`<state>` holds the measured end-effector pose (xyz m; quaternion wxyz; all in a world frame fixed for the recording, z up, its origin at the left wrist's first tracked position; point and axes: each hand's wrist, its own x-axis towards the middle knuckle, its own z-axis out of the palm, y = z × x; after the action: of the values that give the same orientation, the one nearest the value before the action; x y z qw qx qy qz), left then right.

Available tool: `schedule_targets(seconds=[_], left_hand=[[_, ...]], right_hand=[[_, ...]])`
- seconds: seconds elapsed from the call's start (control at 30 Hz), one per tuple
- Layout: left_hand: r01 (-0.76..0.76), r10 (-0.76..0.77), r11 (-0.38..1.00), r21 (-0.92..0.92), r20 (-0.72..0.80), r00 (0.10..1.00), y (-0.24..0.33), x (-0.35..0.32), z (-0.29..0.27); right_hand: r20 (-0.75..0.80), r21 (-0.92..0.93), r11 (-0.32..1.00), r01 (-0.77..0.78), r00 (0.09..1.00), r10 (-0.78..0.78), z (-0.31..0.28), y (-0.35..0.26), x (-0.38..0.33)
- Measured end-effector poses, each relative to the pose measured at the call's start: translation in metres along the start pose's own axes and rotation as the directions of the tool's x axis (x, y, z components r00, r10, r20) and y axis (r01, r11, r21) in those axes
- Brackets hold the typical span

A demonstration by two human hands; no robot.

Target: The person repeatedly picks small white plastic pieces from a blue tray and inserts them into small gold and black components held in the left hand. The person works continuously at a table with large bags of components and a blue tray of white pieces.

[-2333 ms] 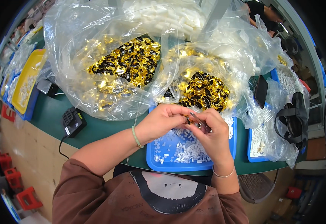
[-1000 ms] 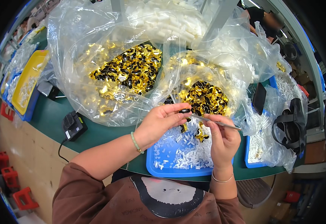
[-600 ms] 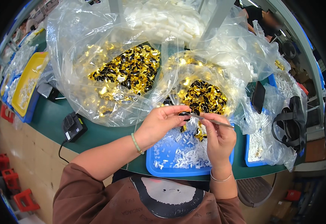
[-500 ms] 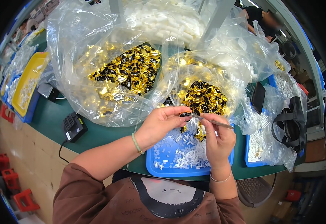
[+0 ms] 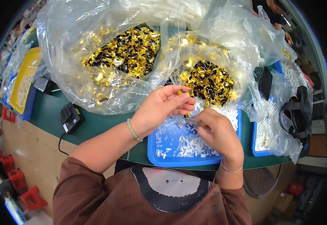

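Observation:
My left hand (image 5: 162,108) pinches a small gold piece (image 5: 183,92) between thumb and fingertips, just above the blue tray (image 5: 163,160). Right beside it, my right hand (image 5: 218,132) grips thin metal tweezers (image 5: 194,120) whose tip points toward the left hand. The tray under both hands holds several small white plastic parts (image 5: 186,140). Directly behind the hands lies an open clear bag of gold and black pieces (image 5: 208,80). A larger clear bag of the same gold and black pieces (image 5: 124,52) lies to its left.
A black power adapter (image 5: 70,118) with a cord sits on the green table at left. Yellow and blue trays (image 5: 21,84) stand at far left. A second blue tray (image 5: 259,140) and a black strap (image 5: 296,116) lie at right. Bags of white parts (image 5: 171,9) fill the back.
My right hand has drawn in toward the left hand, bringing the tweezers close to the gold piece. The left hand stays over the tray.

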<state>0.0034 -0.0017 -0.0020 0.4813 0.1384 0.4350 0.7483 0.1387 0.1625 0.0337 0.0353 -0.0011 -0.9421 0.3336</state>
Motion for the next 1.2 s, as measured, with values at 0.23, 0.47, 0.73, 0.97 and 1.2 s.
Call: schedule_targets(seconds=[0.23, 0.47, 0.73, 0.97, 1.2], left_hand=[[-0.063, 0.066, 0.995, 0.072, -0.046, 0.997, -0.005, 0.001, 0.002], [-0.03, 0.035, 0.994, 0.102, -0.053, 0.998, -0.001, 0.002, 0.005], [-0.075, 0.075, 0.997, 0.011, -0.02, 0.997, -0.002, 0.001, 0.005], [-0.118, 0.116, 0.991, 0.069, 0.036, 0.993, -0.001, -0.002, 0.006], [0.0, 0.007, 0.998, -0.065, 0.105, 0.994, -0.001, 0.0, 0.006]], right_hand=[[0.139, -0.132, 0.989, 0.068, 0.989, -0.05, 0.008, 0.0, -0.003], [0.176, -0.295, 0.948, 0.116, 0.982, -0.065, 0.018, -0.006, -0.006], [0.016, 0.074, 0.993, 0.095, 0.995, -0.097, 0.002, -0.001, 0.0], [-0.047, 0.158, 0.981, 0.111, 0.993, -0.105, 0.007, -0.004, 0.001], [-0.241, 0.273, 0.959, 0.071, 0.97, -0.003, -0.004, -0.009, 0.004]])
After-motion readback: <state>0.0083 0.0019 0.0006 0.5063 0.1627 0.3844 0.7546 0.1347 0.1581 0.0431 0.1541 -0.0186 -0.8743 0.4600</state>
